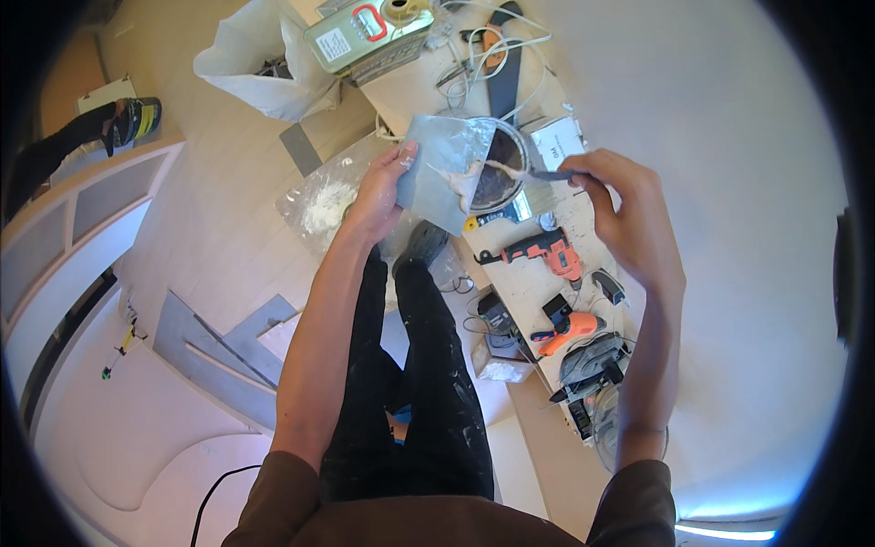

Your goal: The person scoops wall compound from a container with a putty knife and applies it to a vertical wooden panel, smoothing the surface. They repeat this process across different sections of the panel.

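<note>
My left hand [383, 191] grips the left edge of a flat, grey-blue rectangular plate [430, 173], thumb on top. A lump of pale putty [463, 187] lies along the plate's right side. My right hand [620, 196] is closed round the dark handle of a narrow putty knife [547, 175]. Its end, smeared with pale paste, reaches left over an open round bucket [512, 198] with dark contents. The plate covers the bucket's left part. Whether the knife's tip touches the plate's putty, I cannot tell.
Along the bench [519, 292] lie a red-black drill [551, 253], an orange power tool [572, 333] and a handsaw [503, 82] with cables. A metal can [369, 36] and a white sack [260, 64] stand at the far end. Another person's leg [87, 132] shows at left.
</note>
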Motion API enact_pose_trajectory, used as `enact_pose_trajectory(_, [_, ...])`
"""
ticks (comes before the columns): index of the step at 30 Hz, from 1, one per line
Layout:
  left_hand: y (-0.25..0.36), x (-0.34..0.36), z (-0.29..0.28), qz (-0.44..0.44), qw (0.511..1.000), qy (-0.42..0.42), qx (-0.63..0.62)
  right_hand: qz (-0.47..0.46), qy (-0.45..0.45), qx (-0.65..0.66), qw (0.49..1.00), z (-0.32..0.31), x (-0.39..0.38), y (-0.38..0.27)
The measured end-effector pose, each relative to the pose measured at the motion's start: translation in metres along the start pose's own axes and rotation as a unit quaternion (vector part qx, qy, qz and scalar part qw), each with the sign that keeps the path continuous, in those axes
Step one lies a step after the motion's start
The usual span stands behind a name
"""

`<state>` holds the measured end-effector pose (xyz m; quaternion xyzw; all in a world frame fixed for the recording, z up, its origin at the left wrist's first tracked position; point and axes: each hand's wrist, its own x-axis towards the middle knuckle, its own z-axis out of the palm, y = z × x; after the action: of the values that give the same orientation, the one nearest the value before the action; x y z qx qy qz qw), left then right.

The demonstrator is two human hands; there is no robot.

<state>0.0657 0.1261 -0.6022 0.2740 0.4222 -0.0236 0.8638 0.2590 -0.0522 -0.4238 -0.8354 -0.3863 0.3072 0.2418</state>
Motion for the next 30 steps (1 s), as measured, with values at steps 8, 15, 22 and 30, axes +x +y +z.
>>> enact_pose_trajectory(8, [0.049, -0.037, 0.059, -0.058, 0.995, -0.075, -0.012, -0.174, 0.160, -0.050, 0.970, -0.014, -0.042, -0.032])
enact_pose_trajectory(15, [0.076, -0.073, 0.088, -0.048, 0.987, -0.149, -0.042, -0.318, 0.301, -0.101, 0.893, 0.004, -0.065, -0.037])
enact_pose_trajectory(22, [0.093, -0.119, 0.122, -0.042, 0.971, -0.210, -0.111, -0.311, 0.347, -0.100, 0.879, 0.008, -0.091, -0.054])
enact_pose_trajectory(30, [0.080, -0.140, 0.134, -0.044, 0.962, -0.218, -0.156, -0.298, 0.387, -0.061, 0.870, 0.018, -0.100, -0.059])
